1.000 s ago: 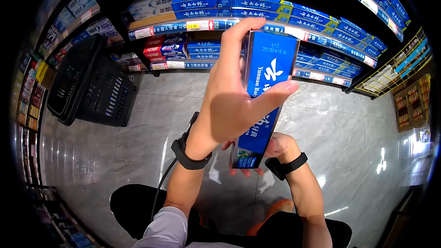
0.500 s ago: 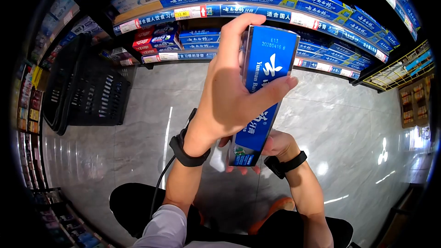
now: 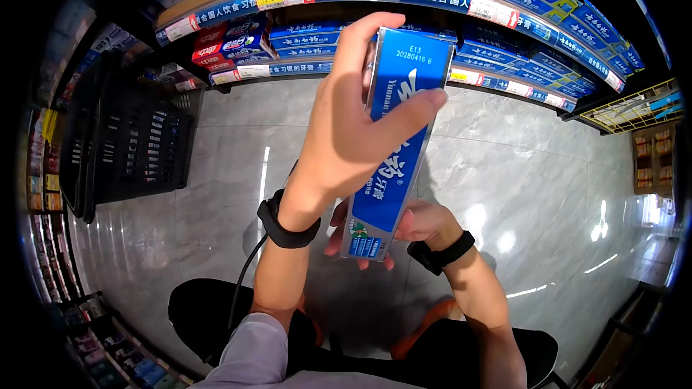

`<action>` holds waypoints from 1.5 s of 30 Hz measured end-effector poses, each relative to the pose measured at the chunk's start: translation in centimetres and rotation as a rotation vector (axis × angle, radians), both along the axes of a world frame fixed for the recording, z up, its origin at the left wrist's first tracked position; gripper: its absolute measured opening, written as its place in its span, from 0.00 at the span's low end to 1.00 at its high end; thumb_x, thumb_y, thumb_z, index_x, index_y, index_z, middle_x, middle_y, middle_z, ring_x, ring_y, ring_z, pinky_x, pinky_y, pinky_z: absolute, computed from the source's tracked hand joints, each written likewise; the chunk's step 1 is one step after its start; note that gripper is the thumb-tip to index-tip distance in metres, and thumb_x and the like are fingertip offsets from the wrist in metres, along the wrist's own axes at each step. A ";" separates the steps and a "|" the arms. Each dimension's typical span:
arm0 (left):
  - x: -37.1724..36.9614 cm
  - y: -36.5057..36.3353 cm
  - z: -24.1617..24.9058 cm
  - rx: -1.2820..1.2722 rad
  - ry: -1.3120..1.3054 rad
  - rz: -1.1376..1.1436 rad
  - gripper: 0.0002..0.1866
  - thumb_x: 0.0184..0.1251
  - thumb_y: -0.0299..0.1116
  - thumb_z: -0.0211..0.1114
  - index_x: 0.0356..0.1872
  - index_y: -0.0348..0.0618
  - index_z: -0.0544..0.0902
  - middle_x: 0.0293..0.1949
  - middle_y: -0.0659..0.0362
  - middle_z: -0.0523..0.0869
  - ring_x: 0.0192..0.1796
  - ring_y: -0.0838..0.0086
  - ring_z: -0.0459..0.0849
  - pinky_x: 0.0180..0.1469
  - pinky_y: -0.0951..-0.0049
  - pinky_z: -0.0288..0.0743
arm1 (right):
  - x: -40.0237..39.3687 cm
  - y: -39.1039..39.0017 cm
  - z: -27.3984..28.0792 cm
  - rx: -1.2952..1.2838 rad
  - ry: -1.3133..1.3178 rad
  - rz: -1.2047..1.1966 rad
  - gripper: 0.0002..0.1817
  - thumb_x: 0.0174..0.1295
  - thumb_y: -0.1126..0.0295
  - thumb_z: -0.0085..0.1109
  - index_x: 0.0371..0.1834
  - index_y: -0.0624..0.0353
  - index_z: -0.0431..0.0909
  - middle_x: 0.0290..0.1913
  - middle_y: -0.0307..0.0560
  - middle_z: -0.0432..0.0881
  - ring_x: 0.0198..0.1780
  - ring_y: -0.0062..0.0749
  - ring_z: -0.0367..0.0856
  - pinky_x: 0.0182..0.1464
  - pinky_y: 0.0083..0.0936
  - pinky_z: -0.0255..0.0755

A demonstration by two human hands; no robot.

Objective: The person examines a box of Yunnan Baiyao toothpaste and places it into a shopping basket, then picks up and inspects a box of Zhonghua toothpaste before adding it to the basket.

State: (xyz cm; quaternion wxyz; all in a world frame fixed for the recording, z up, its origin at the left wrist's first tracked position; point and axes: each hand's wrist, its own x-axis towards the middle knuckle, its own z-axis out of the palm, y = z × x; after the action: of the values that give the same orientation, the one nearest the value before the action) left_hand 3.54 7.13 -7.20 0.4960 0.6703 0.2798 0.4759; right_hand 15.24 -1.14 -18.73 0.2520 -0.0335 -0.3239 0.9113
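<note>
We grip the blue toothpaste box (image 3: 393,137) in both hands: left hand (image 3: 346,137) hides its upper middle, right hand (image 3: 414,225) sits mostly hidden beneath. The box end reads "E13 20280416 B".

You hold a long toothpaste box (image 3: 393,137) of deep blue, with large white brush-stroke characters down its face, small white print and a white stamped code on its top end, a silvery edge along its side, and a small green and white emblem near the lower end. Both your wrists carry black bands (image 3: 287,220). Your sleeve (image 3: 249,349) is pale lilac-grey. The shelves (image 3: 461,7) behind are packed with more blue boxes lettered in white, fronted by blue strips with white and yellow price labels; a few red and white boxes (image 3: 231,47) sit to one side. The basket (image 3: 137,144) is black lattice. The floor (image 3: 548,187) is glossy grey marble with faint veining.
</note>
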 end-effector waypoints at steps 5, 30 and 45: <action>-1.5 0.7 0.4 -0.083 -0.060 0.050 0.27 0.61 0.33 0.64 0.59 0.40 0.63 0.39 0.57 0.79 0.38 0.78 0.78 0.39 0.77 0.74 | -1.4 0.2 0.6 -0.054 -0.017 -0.023 0.52 0.47 0.33 0.60 0.66 0.61 0.57 0.60 0.59 0.70 0.45 0.36 0.82 0.31 0.21 0.80; -23.5 -6.3 51.5 -0.301 0.126 -0.001 0.26 0.58 0.32 0.66 0.60 0.44 0.73 0.48 0.54 0.80 0.48 0.68 0.80 0.45 0.72 0.74 | -12.2 -4.7 59.7 -0.142 -0.714 -0.178 0.23 0.50 0.78 0.64 0.51 0.64 0.71 0.44 0.46 0.80 0.47 0.30 0.79 0.52 0.25 0.72; -37.4 -9.4 84.9 0.034 0.033 0.215 0.14 0.41 0.31 0.76 0.30 0.40 0.81 0.28 0.54 0.84 0.22 0.68 0.79 0.25 0.73 0.72 | -14.8 -1.3 73.7 0.016 -1.079 -0.391 0.22 0.43 0.72 0.67 0.44 0.65 0.76 0.37 0.42 0.81 0.38 0.26 0.78 0.42 0.22 0.70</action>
State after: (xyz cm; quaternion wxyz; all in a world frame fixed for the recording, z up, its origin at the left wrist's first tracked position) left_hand -33.88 -2.23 77.68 0.4257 0.6525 0.3502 0.5200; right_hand 0.44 -2.45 54.93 0.2154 -0.5511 -0.4011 0.6993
